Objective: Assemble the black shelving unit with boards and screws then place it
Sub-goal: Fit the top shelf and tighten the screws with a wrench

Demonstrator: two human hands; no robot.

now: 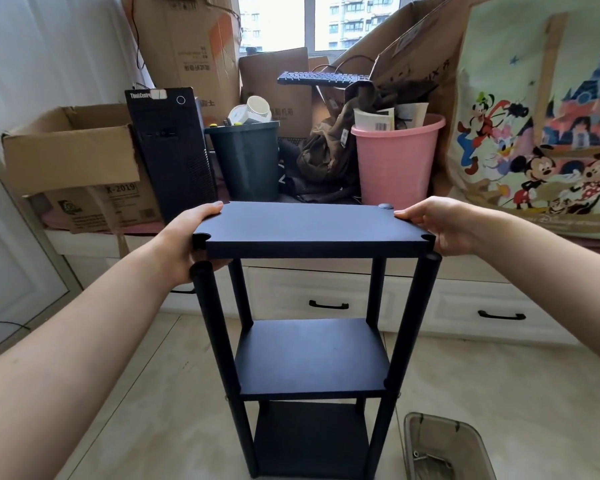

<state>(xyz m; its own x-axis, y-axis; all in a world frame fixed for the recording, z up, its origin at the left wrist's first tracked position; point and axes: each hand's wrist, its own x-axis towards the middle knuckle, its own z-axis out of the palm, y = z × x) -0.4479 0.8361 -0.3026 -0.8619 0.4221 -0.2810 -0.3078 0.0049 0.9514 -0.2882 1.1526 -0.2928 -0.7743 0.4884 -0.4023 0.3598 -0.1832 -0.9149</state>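
The black shelving unit stands upright on the tiled floor, with three boards and four round poles. Its top board sits slightly above the two near poles, whose tops show just under its notched corners. A round cap sits on the far right corner. My left hand grips the board's left edge, thumb on top. My right hand grips the right edge the same way.
A window seat with drawers runs behind the unit, piled with cardboard boxes, a black computer tower, a dark bin, a pink bin and a cartoon bag. A clear plastic tub lies on the floor at lower right.
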